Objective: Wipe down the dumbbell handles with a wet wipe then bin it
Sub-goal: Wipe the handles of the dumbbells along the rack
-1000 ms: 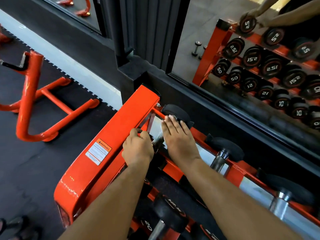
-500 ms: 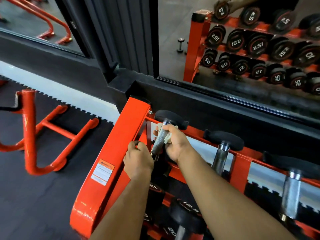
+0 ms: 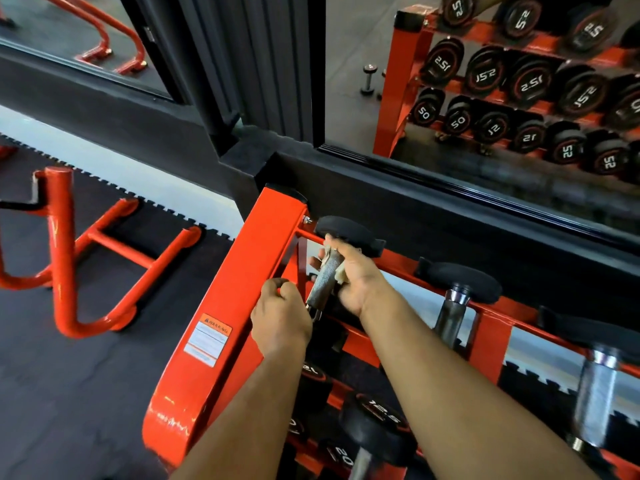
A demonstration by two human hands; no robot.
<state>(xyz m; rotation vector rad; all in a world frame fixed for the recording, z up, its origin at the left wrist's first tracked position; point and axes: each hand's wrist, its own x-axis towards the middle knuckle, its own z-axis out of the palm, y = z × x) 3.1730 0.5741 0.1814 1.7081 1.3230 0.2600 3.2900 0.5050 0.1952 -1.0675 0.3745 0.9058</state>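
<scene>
Right hand (image 3: 356, 275) grip is clamped round the handle (image 3: 323, 277), wipe (image 3: 341, 271) pinned against it. Left hand (image 3: 280, 315) grip is curled on the rack (image 3: 235, 289) edge.

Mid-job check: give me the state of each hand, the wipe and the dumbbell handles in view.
Right hand: wrapped round the handle, pressing the wipe on.
White wet wipe: crumpled against the handle.
Knurled grey metal dumbbell handle: racked, gripped.
Left hand: curled, by the red steel rack post.
Neighbouring dumbbell handle: racked, untouched.
</scene>
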